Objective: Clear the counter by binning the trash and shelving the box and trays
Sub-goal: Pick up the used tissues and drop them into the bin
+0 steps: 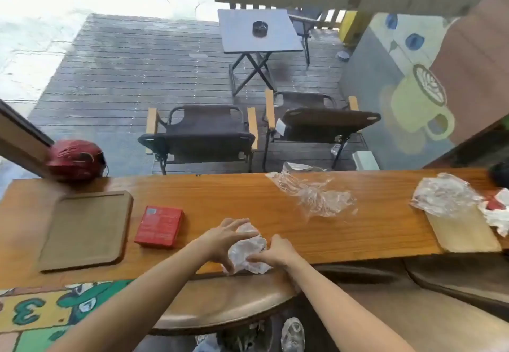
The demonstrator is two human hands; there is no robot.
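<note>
A crumpled white paper wad point(246, 251) lies near the front edge of the wooden counter point(225, 197). My left hand point(224, 237) presses on it from the left and my right hand point(275, 251) grips it from the right. A red box point(159, 226) sits just left of my hands. Further left lies a brown tray point(85, 230). Clear crumpled plastic wrap point(314, 194) rests at mid-right. At the far right a second tray point(462, 230) carries crumpled plastic point(443, 194) and white-and-red paper point(495, 211).
A red helmet point(77, 160) sits at the counter's back left corner. A round brown stool point(225, 305) stands below the counter in front of me. Behind the glass are two folding chairs point(201, 134) and a small table point(259, 30) on the deck.
</note>
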